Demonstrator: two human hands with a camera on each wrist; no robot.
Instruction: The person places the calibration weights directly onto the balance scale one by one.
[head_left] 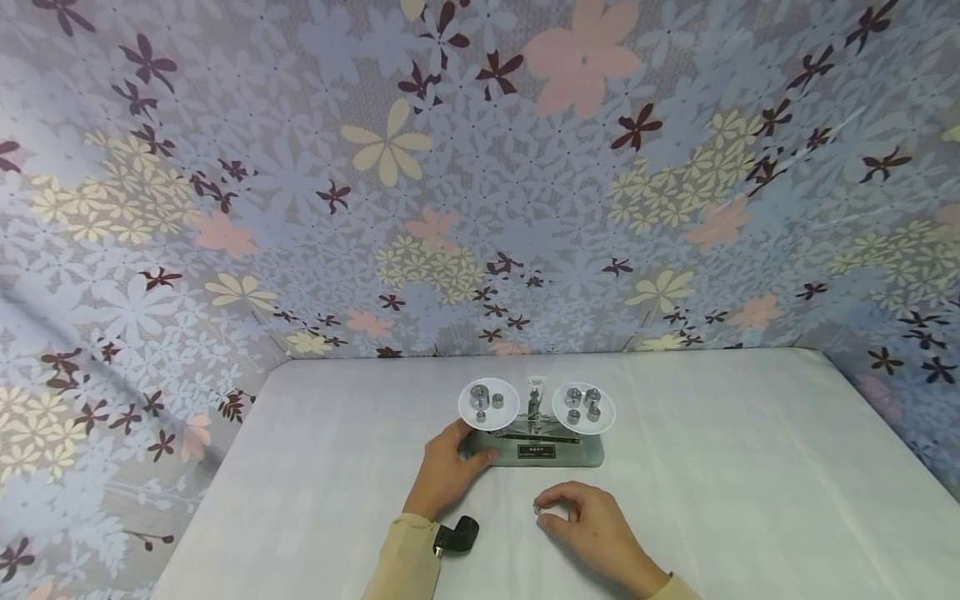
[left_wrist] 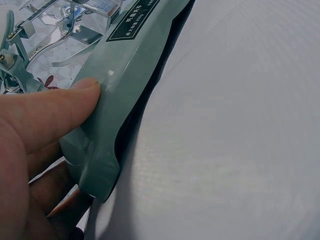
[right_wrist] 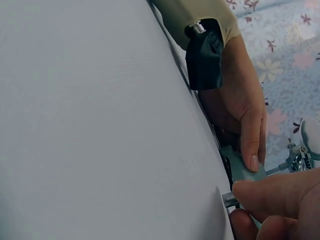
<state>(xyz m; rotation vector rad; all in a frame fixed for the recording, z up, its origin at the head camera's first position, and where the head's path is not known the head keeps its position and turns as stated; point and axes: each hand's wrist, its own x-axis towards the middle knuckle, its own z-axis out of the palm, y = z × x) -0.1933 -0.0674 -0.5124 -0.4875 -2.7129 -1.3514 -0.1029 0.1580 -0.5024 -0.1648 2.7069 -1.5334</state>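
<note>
A green balance scale (head_left: 570,454) with two white pans stands on the white-covered table. On its left pan (head_left: 465,412) sit several metal weights (head_left: 497,401); more metal weights (head_left: 573,415) are on the right pan (head_left: 606,421). My left hand (head_left: 442,473) holds the left end of the base, thumb on top and the other fingers round the end, as the left wrist view shows. In front of the scale, my right hand (head_left: 596,529) pinches a small metal weight (right_wrist: 229,199) between thumb and forefinger, just above or at the tabletop; I cannot tell which.
The white tablecloth (head_left: 750,467) spreads to both sides of the scale. Flower-patterned cloth (head_left: 480,183) rises behind the table and at its sides. A black wrist camera (head_left: 459,535) is strapped at the left sleeve.
</note>
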